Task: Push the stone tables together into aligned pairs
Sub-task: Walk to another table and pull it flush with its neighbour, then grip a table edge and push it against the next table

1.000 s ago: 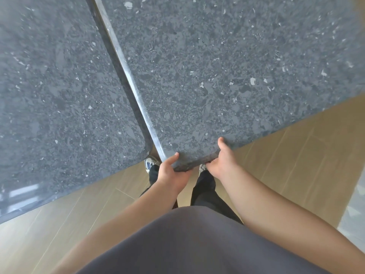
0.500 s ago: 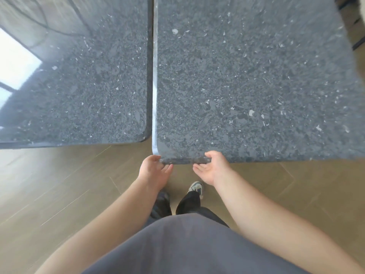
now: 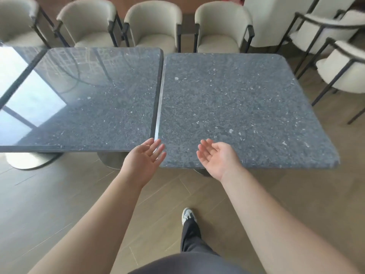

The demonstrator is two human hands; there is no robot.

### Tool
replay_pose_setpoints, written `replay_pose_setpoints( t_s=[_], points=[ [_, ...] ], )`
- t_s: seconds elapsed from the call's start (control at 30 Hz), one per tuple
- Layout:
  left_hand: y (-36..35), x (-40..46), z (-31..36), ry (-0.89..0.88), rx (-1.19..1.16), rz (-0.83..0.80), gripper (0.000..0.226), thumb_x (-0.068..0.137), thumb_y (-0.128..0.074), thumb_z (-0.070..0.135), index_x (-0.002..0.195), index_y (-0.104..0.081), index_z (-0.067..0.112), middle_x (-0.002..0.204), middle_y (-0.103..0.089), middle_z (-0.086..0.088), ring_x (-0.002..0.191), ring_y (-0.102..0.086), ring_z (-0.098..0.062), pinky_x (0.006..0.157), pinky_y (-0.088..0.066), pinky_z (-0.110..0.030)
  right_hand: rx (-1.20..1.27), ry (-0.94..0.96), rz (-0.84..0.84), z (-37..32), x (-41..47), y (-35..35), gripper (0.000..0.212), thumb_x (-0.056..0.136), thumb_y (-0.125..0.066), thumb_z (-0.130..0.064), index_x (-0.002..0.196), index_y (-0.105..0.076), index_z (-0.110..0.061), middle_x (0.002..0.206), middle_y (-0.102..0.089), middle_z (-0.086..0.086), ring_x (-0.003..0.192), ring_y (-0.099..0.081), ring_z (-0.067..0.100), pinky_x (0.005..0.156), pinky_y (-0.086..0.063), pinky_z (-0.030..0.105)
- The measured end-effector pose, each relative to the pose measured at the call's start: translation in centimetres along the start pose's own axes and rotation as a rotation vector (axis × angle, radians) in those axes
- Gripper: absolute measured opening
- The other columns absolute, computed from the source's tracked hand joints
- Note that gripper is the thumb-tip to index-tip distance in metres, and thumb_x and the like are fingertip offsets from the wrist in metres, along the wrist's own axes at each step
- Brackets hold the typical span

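Now both hands have let go of the right bench: left hand and right hand hover palms-up, fingers loose. It sits flush beside the left bench, but nearer; alignment looks unfinished.

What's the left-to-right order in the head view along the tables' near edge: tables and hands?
left stone table → left hand → right hand → right stone table. Both hands hang open, palms up, holding nothing.
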State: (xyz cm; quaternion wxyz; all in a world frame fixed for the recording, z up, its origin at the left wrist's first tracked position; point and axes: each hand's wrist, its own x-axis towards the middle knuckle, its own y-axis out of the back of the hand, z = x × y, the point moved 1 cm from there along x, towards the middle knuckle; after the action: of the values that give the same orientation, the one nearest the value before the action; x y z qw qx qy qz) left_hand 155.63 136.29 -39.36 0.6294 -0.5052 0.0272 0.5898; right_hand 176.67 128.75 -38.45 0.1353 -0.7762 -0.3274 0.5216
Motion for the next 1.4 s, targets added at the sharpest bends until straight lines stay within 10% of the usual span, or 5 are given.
replay_pose_setpoints(
  t_s=[0.43, 0.77, 1.4],
  points=[
    [-23.5, -18.0, -6.0, -0.554, 0.633, -0.522, 0.030, 0.086, -0.053, 0.000, 0.115, -0.062, 0.005, 0.095, -0.070, -0.009, 0.090, -0.069, -0.026, 0.092, -0.055, -0.046, -0.228, 0.731, -0.183, -19.0, -22.0, 6.0, 0.029, 0.096, -0.041, 0.002, 0.098, -0.066, -0.013, 0.079, -0.067, 0.003, 0.076, -0.062, 0.018, 0.073, -0.054, 0.033],
    [-47.0, -27.9, -23.8, -0.832, 0.584, -0.899, 0.032, 0.096, -0.045, -0.011, 0.113, -0.062, 0.010, 0.097, -0.071, -0.004, 0.095, -0.069, -0.025, 0.083, -0.055, -0.036, -0.454, 1.321, -0.110, -40.5, -40.2, 19.5, 0.029, 0.096, -0.038, 0.007, 0.107, -0.061, -0.007, 0.077, -0.064, 0.004, 0.071, -0.060, 0.018, 0.069, -0.052, 0.029],
    [-69.4, -21.7, -40.5, -0.887, 0.596, -1.058, 0.033, 0.097, -0.041, -0.012, 0.116, -0.059, 0.009, 0.091, -0.070, -0.005, 0.094, -0.069, -0.025, 0.088, -0.058, -0.040, -0.309, 1.476, -0.049, -64.1, -36.1, 31.7, 0.029, 0.082, -0.044, -0.005, 0.102, -0.063, -0.012, 0.078, -0.064, 0.003, 0.073, -0.059, 0.020, 0.073, -0.052, 0.034]
  ],
)
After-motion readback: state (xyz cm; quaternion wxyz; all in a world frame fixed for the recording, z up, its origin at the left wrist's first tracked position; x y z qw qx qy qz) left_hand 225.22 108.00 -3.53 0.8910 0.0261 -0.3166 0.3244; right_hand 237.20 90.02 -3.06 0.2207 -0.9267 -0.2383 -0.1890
